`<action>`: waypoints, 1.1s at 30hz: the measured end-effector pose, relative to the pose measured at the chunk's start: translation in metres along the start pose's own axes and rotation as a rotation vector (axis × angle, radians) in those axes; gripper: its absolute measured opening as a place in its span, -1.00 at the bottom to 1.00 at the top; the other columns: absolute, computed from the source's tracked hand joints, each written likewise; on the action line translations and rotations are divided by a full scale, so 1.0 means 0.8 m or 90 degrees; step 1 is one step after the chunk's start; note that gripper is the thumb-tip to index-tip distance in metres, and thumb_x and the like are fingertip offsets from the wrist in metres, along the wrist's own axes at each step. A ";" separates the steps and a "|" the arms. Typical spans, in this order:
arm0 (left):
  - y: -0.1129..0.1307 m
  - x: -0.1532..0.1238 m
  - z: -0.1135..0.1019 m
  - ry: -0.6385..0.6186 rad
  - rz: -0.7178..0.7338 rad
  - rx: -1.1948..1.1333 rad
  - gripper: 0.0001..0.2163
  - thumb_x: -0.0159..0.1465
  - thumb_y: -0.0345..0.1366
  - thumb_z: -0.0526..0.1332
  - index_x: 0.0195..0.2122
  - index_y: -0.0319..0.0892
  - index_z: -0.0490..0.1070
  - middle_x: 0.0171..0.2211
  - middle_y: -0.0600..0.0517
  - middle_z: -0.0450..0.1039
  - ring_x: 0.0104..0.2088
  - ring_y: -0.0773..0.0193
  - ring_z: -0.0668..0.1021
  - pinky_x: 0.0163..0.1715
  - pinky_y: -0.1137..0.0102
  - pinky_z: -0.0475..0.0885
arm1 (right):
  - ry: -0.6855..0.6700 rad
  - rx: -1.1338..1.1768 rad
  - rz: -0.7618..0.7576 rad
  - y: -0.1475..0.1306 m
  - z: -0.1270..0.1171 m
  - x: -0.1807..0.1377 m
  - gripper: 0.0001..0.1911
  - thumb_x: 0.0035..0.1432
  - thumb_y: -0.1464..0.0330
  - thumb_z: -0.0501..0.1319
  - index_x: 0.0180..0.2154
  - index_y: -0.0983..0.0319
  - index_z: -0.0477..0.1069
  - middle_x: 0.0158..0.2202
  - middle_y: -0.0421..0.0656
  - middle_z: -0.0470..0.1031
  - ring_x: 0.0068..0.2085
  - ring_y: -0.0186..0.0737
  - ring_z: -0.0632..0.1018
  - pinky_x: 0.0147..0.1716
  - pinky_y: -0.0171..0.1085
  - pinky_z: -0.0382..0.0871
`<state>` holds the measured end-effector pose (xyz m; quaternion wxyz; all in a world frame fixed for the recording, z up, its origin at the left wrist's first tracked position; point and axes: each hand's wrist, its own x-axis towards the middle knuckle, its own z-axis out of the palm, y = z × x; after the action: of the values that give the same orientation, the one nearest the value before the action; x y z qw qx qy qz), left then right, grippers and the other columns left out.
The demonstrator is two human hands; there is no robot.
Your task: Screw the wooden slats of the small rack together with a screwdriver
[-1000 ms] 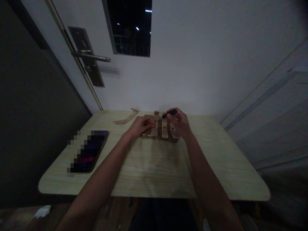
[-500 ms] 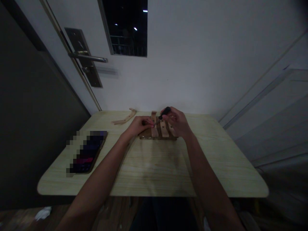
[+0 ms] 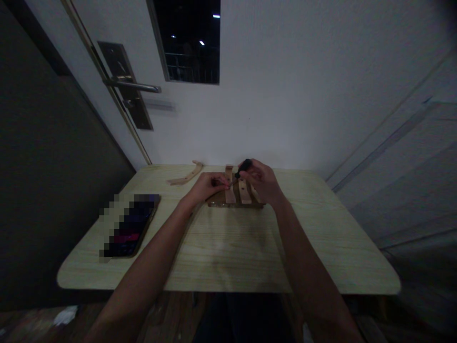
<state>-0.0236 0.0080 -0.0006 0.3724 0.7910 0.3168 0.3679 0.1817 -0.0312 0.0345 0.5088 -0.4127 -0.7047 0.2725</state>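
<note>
A black-handled screwdriver [image 3: 245, 166] is gripped in my right hand [image 3: 266, 182], its shaft slanting down to the left. The tip meets the leftmost pale wooden strip [image 3: 230, 196] on a brown wooden board [image 3: 216, 198]. My left hand [image 3: 205, 188] rests at the board's left side, thumb and fingertips pinched together at the screwdriver's tip; whatever they pinch is too small to make out. Another wooden strip [image 3: 244, 196] with dark holes lies beside the first. A third strip [image 3: 254, 191] is partly covered by my right hand.
A loose bent wooden piece [image 3: 185, 179] lies at the table's back left. On the left of the pale table [image 3: 228, 257] is a phone [image 3: 134, 228], partly blurred out. Behind the table stands a white door [image 3: 278, 95] with a metal handle [image 3: 137, 87].
The screwdriver handle has shifted very slightly, and my right hand covers a bit more of the third strip. Both hands otherwise stay in place; the whole view has drifted a little.
</note>
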 end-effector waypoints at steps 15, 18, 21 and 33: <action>0.007 0.000 0.001 0.006 -0.014 -0.017 -0.93 0.10 -0.37 0.31 -0.44 -0.25 0.47 -0.39 0.00 0.55 -0.37 0.32 0.55 -0.28 0.41 0.44 | 0.007 -0.017 -0.019 -0.006 0.004 0.003 -0.80 0.09 0.23 0.25 -0.27 0.20 0.43 -0.41 -0.22 0.44 -0.38 -0.35 0.45 -0.45 -0.37 0.32; 0.007 -0.001 0.001 0.005 -0.019 -0.035 -0.95 0.10 -0.38 0.30 -0.44 -0.24 0.47 -0.39 -0.01 0.55 -0.36 0.32 0.55 -0.27 0.40 0.44 | 0.009 -0.030 -0.019 -0.006 0.004 0.003 -0.82 0.11 0.24 0.24 -0.28 0.20 0.42 -0.43 -0.23 0.43 -0.39 -0.35 0.44 -0.44 -0.36 0.33; 0.006 0.000 0.001 -0.001 -0.012 -0.038 -0.96 0.10 -0.38 0.30 -0.44 -0.24 0.47 -0.40 -0.01 0.55 -0.36 0.33 0.54 -0.27 0.41 0.44 | 0.003 -0.060 -0.034 -0.010 0.005 0.005 -0.81 0.13 0.22 0.23 -0.28 0.20 0.42 -0.40 -0.21 0.43 -0.38 -0.35 0.45 -0.43 -0.35 0.36; 0.003 0.001 0.000 -0.014 -0.003 -0.028 -0.95 0.12 -0.38 0.29 -0.44 -0.26 0.47 -0.43 0.00 0.53 -0.38 0.33 0.54 -0.31 0.42 0.41 | -0.082 0.026 -0.058 -0.026 0.016 0.016 -0.61 0.25 0.19 0.11 0.10 0.08 0.24 -0.16 -0.13 0.50 -0.19 -0.25 0.55 -0.13 -0.19 0.48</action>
<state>-0.0230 0.0070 0.0019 0.3939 0.7857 0.3068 0.3652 0.1616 -0.0305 0.0528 0.4824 -0.3516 -0.7482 0.2896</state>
